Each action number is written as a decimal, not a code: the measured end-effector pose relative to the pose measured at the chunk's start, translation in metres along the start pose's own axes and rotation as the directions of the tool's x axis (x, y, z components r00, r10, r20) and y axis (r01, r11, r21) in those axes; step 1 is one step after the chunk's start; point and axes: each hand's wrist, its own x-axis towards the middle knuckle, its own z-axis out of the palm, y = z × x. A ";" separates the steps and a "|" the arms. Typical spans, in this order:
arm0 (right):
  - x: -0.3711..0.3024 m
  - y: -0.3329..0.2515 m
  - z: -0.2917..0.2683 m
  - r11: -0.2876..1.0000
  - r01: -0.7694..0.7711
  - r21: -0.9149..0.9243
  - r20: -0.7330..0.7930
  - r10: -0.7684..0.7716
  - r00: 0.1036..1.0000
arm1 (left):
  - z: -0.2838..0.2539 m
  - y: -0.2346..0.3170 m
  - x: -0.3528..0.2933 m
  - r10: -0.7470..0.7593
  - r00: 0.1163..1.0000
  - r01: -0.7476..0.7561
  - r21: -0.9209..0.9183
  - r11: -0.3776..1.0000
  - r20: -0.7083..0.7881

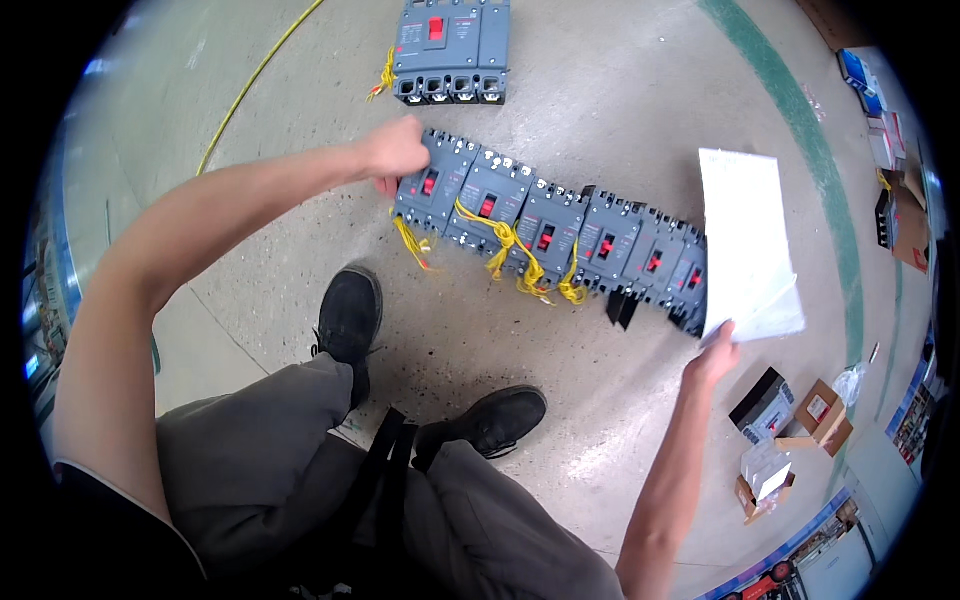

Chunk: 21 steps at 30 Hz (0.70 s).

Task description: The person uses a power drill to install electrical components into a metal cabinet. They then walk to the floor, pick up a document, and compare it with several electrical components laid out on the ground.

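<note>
A row of several grey circuit breakers with red toggles lies side by side on the floor, slanting from upper left to lower right. My left hand [398,152] is closed on the outer edge of the leftmost circuit breaker [430,185]; part of its grip is hidden. Bundles of yellow wires [500,238] hang from several breakers. White paper sheets [745,240] are pinched at their lower edge by my right hand [715,355], and they cover the right end of the row. Beyond the row sits a larger grey circuit breaker [452,45] with its own yellow wires.
A yellow cable [255,75] runs along the floor at the upper left. Opened cardboard boxes [822,415] and a grey boxed device [764,405] stand at lower right. A green stripe [815,140] curves down the right. My black shoes [350,315] are near the row.
</note>
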 end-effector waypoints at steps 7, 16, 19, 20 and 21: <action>-0.110 0.020 -0.052 0.976 -0.201 0.083 -0.110 0.209 0.972 | -0.031 0.035 0.011 0.137 0.990 -0.136 0.341 0.930 0.021; -0.086 0.010 -0.067 0.878 -0.328 0.349 0.147 0.294 0.944 | -0.023 0.035 0.014 0.199 0.978 -0.205 0.492 0.846 0.064; -0.060 0.005 -0.055 0.880 -0.324 0.346 0.196 0.270 0.943 | -0.023 0.030 0.012 0.172 0.982 -0.188 0.451 0.873 0.077; -0.059 0.002 -0.055 0.903 -0.302 0.306 0.192 0.253 0.948 | -0.025 0.028 0.010 0.174 0.982 -0.190 0.443 0.876 0.077; -0.058 -0.002 -0.056 0.923 -0.280 0.264 0.190 0.235 0.953 | -0.021 0.028 0.014 0.222 0.974 -0.218 0.455 0.863 0.046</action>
